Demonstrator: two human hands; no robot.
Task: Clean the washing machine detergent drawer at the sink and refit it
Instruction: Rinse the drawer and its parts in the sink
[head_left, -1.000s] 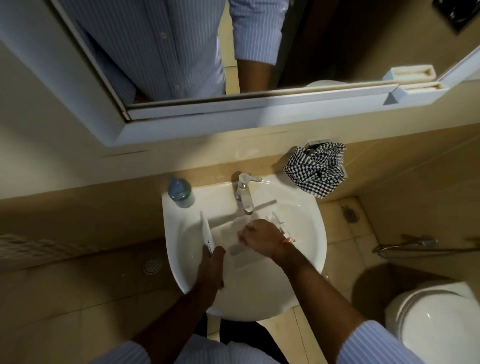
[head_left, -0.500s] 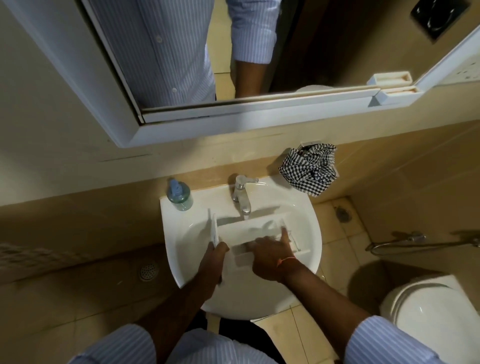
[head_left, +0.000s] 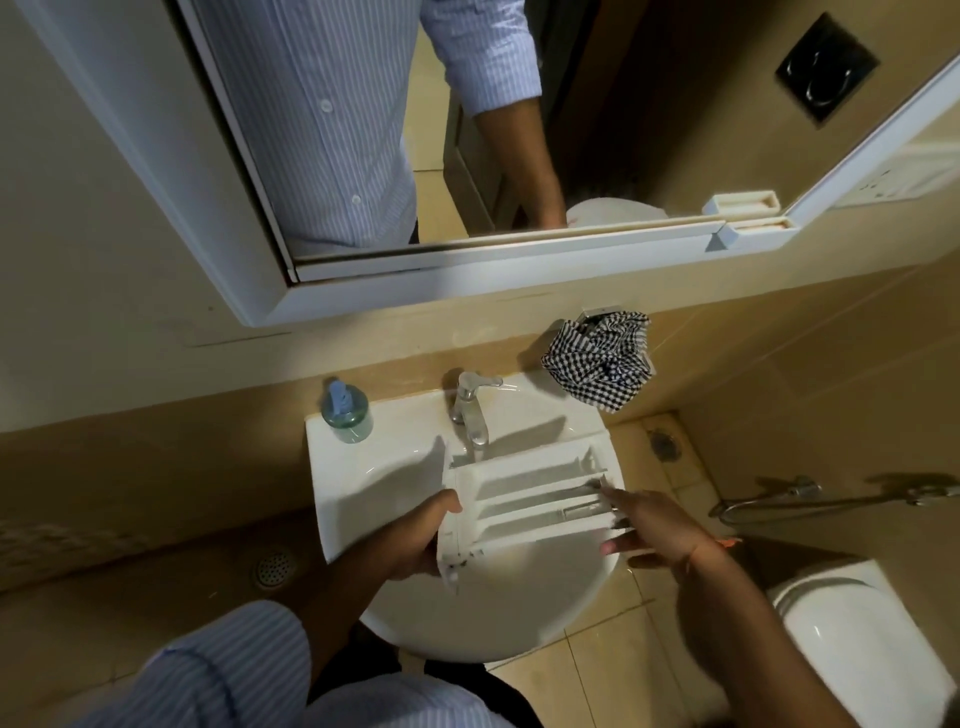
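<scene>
The white detergent drawer (head_left: 530, 499) lies across the white sink basin (head_left: 374, 467), open side up, its long compartments showing. My left hand (head_left: 421, 540) grips the drawer's front panel at the left end. My right hand (head_left: 649, 530) is at the drawer's right end, fingers spread and touching its edge; I cannot tell if it grips. The chrome tap (head_left: 470, 405) stands just behind the drawer, with no water visibly running.
A blue-topped soap dispenser (head_left: 345, 413) stands on the sink's back left corner. A black-and-white checked cloth (head_left: 600, 361) hangs on the wall at the right. A toilet (head_left: 852, 639) is at the lower right, a spray hose (head_left: 831, 499) above it. A mirror hangs above.
My right hand has slid from the middle of the drawer to its right end, uncovering the compartments. The drawer now lies flatter and wider across the basin. The left hand keeps its hold.
</scene>
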